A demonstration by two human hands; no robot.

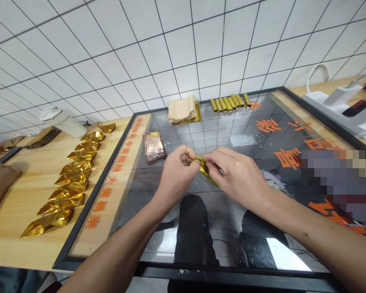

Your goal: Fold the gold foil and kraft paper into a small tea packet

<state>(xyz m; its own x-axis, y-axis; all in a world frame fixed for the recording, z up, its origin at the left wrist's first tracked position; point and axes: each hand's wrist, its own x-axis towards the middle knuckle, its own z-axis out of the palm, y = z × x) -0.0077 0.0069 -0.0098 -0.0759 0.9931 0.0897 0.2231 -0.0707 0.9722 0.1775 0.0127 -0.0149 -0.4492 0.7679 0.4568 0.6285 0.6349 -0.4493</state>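
Note:
Between my two hands, above the glass tabletop, is a piece of gold foil paper (208,174) that looks rolled into a tube. My left hand (181,169) pinches its far end between thumb and curled fingers. From the other side, my right hand (233,169) grips it with thumb and forefinger near the same end. The near end of the roll sticks out below my right thumb. Both sets of fingers hide part of the foil. Beyond my hands lie a stack of brown paper sheets with gold foil (183,110) and a row of several rolled gold tubes (230,103).
A small partly blurred box (154,148) lies left of my hands. Several folded gold foil pieces (73,173) line the wooden table at left, near a white cup (64,121). Another person's hand (3,179) rests at far left. A white power strip (335,108) sits at right.

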